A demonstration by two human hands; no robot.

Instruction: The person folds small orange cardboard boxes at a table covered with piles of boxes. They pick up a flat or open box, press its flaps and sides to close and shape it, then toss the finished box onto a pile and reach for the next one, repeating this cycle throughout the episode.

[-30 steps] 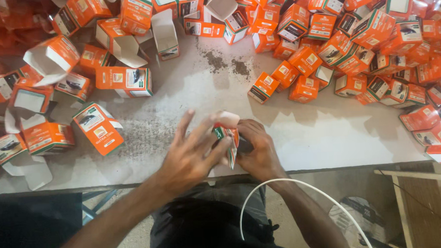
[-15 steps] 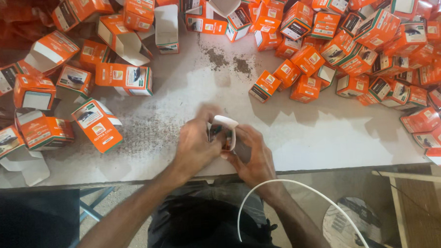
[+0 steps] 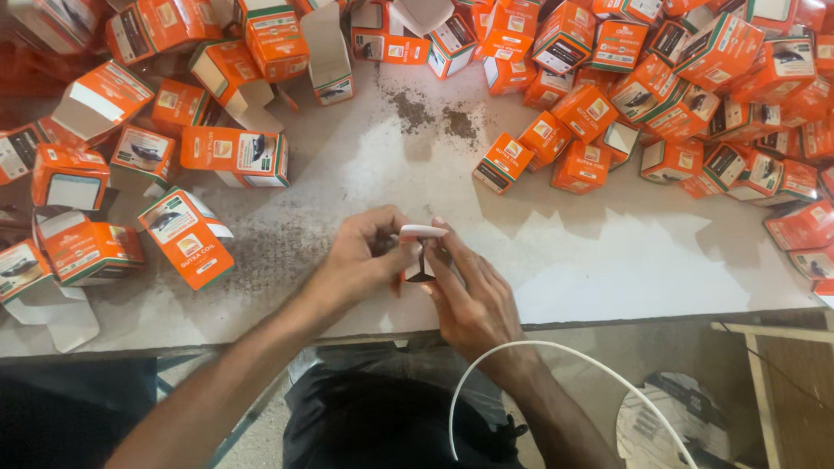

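Both hands, left hand (image 3: 357, 261) and right hand (image 3: 471, 298), pinching one small carton (image 3: 418, 253) mid-fold over the tabletop (image 3: 577, 256); several open orange cartons (image 3: 83, 104) left unclosed.

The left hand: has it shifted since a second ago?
Yes. The left hand has closed its spread fingers onto the small box, but stays roughly below the dark specks on the table.

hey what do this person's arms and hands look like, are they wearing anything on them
Both forearms are bare, with no sleeves in view. The left hand and right hand wear no gloves, and no rings, watch or bracelets are visible. A thin white cable arcs in front of the right forearm.
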